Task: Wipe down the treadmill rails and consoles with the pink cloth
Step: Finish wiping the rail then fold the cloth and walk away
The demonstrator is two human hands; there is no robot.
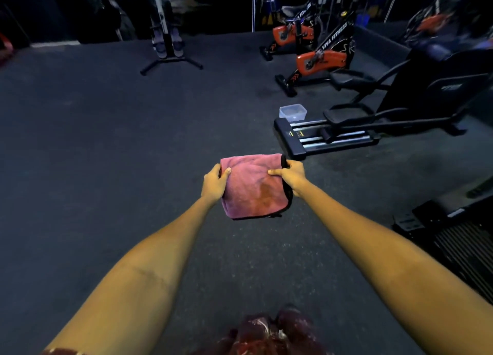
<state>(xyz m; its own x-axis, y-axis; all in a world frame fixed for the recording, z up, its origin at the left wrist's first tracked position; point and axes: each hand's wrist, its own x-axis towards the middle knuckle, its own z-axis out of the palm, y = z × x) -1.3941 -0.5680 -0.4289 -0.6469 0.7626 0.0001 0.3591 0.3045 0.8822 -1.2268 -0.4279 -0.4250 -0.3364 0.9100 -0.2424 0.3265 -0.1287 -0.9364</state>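
Observation:
I hold a folded pink cloth (253, 186) with a dark trim out in front of me, above the dark gym floor. My left hand (213, 184) grips its left edge, thumb on top. My right hand (292, 176) grips its right edge, thumb lying across the top face. A darker damp patch shows near the cloth's lower right. At the lower right edge of the view lies a black ribbed deck end (458, 245), possibly a treadmill; no rails or console are visible.
An elliptical trainer (346, 133) stands ahead to the right, with a clear plastic tub (293, 112) on the floor by its rear end. Two orange spin bikes (320, 58) stand behind it. A machine on a T-shaped base (170, 58) stands at the back centre.

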